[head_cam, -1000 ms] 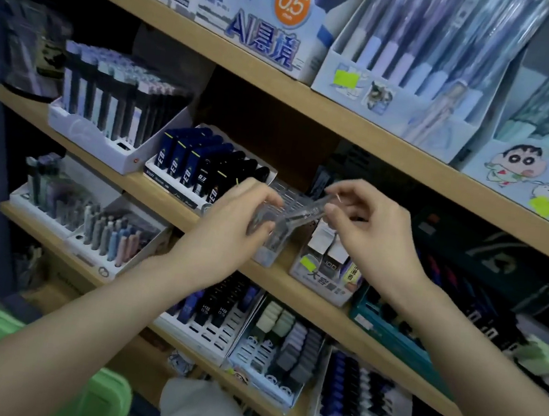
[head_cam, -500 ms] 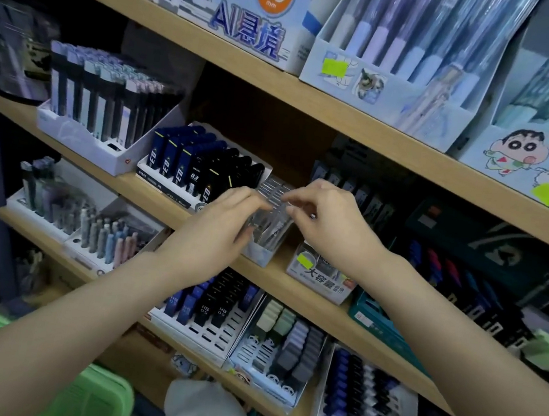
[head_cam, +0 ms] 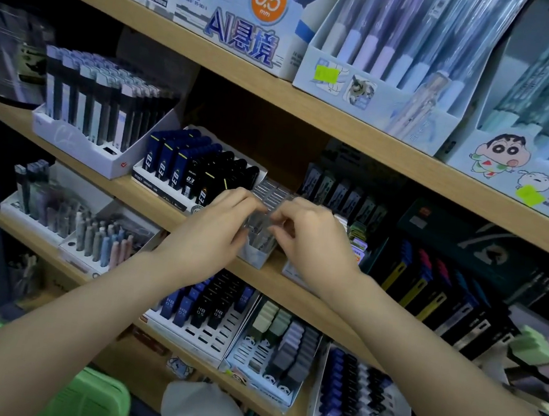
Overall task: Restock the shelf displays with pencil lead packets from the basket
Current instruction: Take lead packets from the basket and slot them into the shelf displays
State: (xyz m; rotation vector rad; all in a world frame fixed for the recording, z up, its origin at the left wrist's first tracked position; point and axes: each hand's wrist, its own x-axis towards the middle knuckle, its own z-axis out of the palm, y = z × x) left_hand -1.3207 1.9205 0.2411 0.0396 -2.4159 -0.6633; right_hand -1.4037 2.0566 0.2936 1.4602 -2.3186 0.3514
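Seating a clear lead packet [head_cam: 260,237] into the clear display tray [head_cam: 254,261] on the middle shelf [head_cam: 144,200], judging by the pose. Right hand [head_cam: 313,243] with fingers [head_cam: 280,216] drawn narrow, apparently pinching the packet's top edge. Left hand [head_cam: 206,237] with fingers [head_cam: 249,205] lightly bent against the packet's other side; bracing or gripping, cannot tell. Packet directly between the two sets of fingertips, roughly upright in the tray's front rows, with the slotted tray top showing just beyond the fingertips. Blue and black lead boxes [head_cam: 198,172] just left of the left fingers, near enough to be knocked. Green basket [head_cam: 87,398] well below the left wrist, contents hidden.

To do it well:
- Line the packet's lower edge up with an open slot before pushing.
- Press straight down with the right fingertips, not at a slant.
- Brace the light tray with the left fingers against sliding back on the shelf.
- Pinch gently on the edges, the clear plastic probably being slippery.
- Release only once seated level with its neighbours.
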